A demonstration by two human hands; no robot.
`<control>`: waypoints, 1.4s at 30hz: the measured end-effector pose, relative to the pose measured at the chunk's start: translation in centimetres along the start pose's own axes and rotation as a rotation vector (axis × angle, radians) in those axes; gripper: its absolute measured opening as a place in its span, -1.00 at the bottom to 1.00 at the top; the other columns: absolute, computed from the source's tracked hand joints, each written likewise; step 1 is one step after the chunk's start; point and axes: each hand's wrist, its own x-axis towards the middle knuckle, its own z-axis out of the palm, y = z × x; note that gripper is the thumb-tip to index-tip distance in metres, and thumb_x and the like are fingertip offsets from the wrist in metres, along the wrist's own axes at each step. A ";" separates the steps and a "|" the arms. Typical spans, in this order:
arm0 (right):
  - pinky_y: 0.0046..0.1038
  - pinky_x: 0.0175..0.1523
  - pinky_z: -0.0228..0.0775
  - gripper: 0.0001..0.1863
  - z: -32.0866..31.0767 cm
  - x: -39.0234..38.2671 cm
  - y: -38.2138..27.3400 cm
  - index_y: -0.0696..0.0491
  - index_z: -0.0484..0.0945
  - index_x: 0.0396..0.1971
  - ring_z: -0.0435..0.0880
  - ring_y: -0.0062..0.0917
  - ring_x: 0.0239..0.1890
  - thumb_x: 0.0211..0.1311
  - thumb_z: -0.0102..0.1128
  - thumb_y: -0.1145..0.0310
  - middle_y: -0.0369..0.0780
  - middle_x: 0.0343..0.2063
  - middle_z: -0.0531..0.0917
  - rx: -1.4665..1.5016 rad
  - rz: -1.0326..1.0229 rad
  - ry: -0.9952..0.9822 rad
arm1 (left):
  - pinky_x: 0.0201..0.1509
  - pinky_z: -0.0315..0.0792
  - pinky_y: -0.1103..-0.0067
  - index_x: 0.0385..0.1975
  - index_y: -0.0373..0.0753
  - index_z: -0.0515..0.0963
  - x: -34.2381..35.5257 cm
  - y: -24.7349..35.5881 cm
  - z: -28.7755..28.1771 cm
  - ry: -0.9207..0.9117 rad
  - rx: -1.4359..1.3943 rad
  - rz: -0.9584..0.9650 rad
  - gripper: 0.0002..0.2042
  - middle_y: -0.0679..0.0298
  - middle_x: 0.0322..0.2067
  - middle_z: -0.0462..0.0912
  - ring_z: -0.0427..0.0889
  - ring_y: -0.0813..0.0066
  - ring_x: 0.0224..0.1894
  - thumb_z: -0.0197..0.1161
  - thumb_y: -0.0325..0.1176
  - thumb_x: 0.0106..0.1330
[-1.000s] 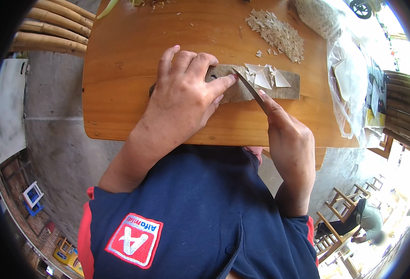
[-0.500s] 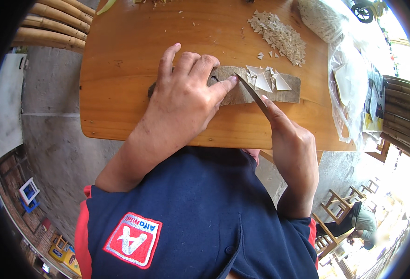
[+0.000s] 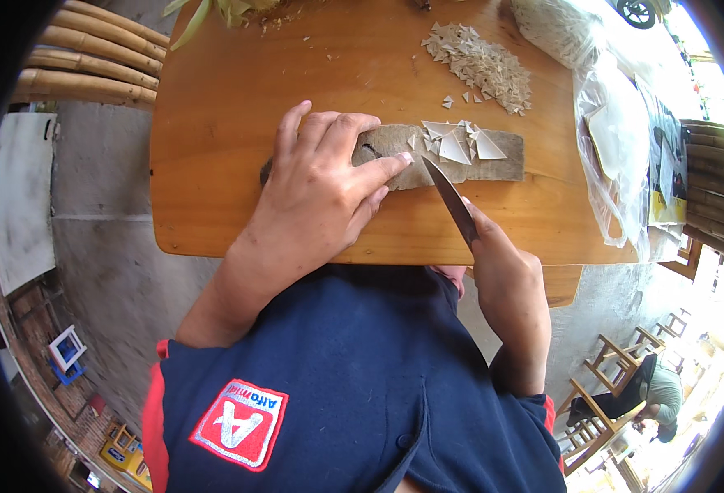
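My left hand [image 3: 321,181] grips the left part of a rough grey wooden board [image 3: 498,168], its fingers over the top and a fingertip resting near the middle. My right hand [image 3: 510,279] is closed on the handle of a knife [image 3: 448,197], whose dark, tapering blade points up-left, its tip just right of my left fingertip. Thin off-white triangular pieces [image 3: 452,144] lie on the right half of the board. Beyond it, on the wooden table [image 3: 206,164], is a heap of small cream chips [image 3: 485,70].
A plastic bag of pale material [image 3: 559,33] and a translucent bag [image 3: 604,148] lie along the table's right side. Yellowish leafy strips [image 3: 235,12] are at the far left. A bamboo bench [image 3: 91,62] stands left; another person [image 3: 662,394] bends among wooden chairs at lower right.
The knife and my right hand have moved a little toward me, the tip dropping back. My left hand sits slightly lower in view. A small piece shows by the fingertip on the board.
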 end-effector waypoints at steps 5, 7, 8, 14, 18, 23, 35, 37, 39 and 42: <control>-0.36 -0.06 0.62 -0.51 -0.2 -1.1 1.1 0.07 0.61 0.23 0.84 -0.21 -0.20 0.33 0.10 0.70 0.06 -0.18 0.76 0.232 0.084 0.083 | 0.39 0.27 0.19 0.03 -0.08 0.73 1.4 -0.2 0.2 0.033 -0.098 -0.043 -0.69 0.21 -0.02 0.64 0.56 0.20 0.05 0.40 -0.34 0.28; -0.39 -0.02 0.61 -0.52 -0.5 -1.4 1.4 0.08 0.62 0.21 0.84 -0.23 -0.15 0.34 0.10 0.70 0.04 -0.14 0.77 0.257 0.153 0.068 | 0.35 0.30 0.24 0.02 -0.10 0.73 3.1 -0.3 1.0 0.069 -0.129 -0.064 -0.70 0.23 -0.07 0.66 0.57 0.20 0.02 0.41 -0.31 0.29; -0.39 -0.01 0.60 -0.53 -0.6 -1.5 1.7 0.09 0.63 0.21 0.84 -0.23 -0.13 0.34 0.10 0.71 0.03 -0.12 0.78 0.268 0.164 0.070 | 0.33 0.32 0.26 0.00 -0.12 0.73 3.9 -0.3 1.5 0.072 -0.125 -0.073 -0.71 0.23 -0.10 0.67 0.58 0.20 0.01 0.42 -0.30 0.29; -0.38 0.01 0.60 -0.55 -0.6 -2.4 2.7 0.10 0.63 0.19 0.83 -0.20 -0.09 0.34 0.13 0.69 0.01 -0.06 0.77 0.287 0.094 0.148 | 0.16 0.46 0.34 -0.20 -0.27 0.75 7.2 -0.5 2.1 -0.132 -0.257 -0.223 -0.80 0.18 -0.24 0.69 0.60 0.23 -0.05 0.45 -0.30 0.27; -0.38 0.00 0.60 -0.55 -0.7 -2.9 3.7 0.10 0.63 0.20 0.83 -0.19 -0.09 0.34 0.15 0.69 -0.01 -0.05 0.78 0.307 0.085 0.149 | 0.08 0.51 0.40 -0.25 -0.30 0.74 7.5 -0.5 1.8 -0.202 -0.391 -0.361 -0.84 0.21 -0.28 0.68 0.62 0.34 -0.08 0.45 -0.35 0.28; -0.38 -0.07 0.60 -0.54 -0.2 -2.3 4.2 0.04 0.63 0.21 0.83 -0.18 -0.18 0.34 0.16 0.67 0.02 -0.12 0.77 0.274 -0.087 0.225 | -0.01 0.51 0.48 -0.26 -0.29 0.74 7.1 -0.4 1.1 -0.208 -0.580 -0.416 -0.88 0.26 -0.30 0.69 0.62 0.45 -0.13 0.43 -0.40 0.30; -0.14 -0.30 0.52 -0.54 1.6 1.1 -0.4 -0.05 0.58 0.26 0.69 -0.10 -0.46 0.38 0.15 0.52 0.01 -0.51 0.64 -0.025 -0.057 0.051 | -0.16 0.43 0.68 -0.24 -0.32 0.73 5.3 -0.3 -0.2 0.110 -0.739 -0.488 -0.92 0.47 -0.39 0.65 0.44 0.72 -0.29 0.42 -0.49 0.34; -0.18 -0.27 0.53 -0.57 1.6 1.5 -1.2 -0.09 0.62 0.25 0.71 -0.05 -0.44 0.42 0.19 0.49 0.06 -0.45 0.64 -0.008 0.015 0.034 | -0.17 0.42 0.68 -0.22 -0.33 0.73 4.2 -0.1 -0.4 0.122 -0.736 -0.508 -0.91 0.47 -0.40 0.63 0.42 0.72 -0.31 0.42 -0.49 0.33; -0.19 -0.27 0.53 -0.57 1.6 1.9 -1.2 -0.14 0.63 0.24 0.70 -0.06 -0.45 0.42 0.20 0.48 0.07 -0.45 0.64 -0.054 0.020 0.125 | -0.12 0.47 0.63 -0.22 -0.28 0.74 3.2 0.4 -0.4 0.118 -0.629 -0.480 -0.90 0.41 -0.39 0.69 0.50 0.66 -0.27 0.43 -0.49 0.31; -0.22 -0.27 0.53 -0.56 1.2 2.3 -1.3 -0.21 0.64 0.24 0.69 -0.09 -0.47 0.43 0.21 0.47 0.08 -0.46 0.62 -0.072 0.082 0.185 | 0.04 0.49 0.47 -0.24 -0.18 0.75 1.8 0.8 0.8 0.139 -0.431 -0.388 -0.90 0.33 -0.33 0.77 0.61 0.50 -0.19 0.45 -0.46 0.27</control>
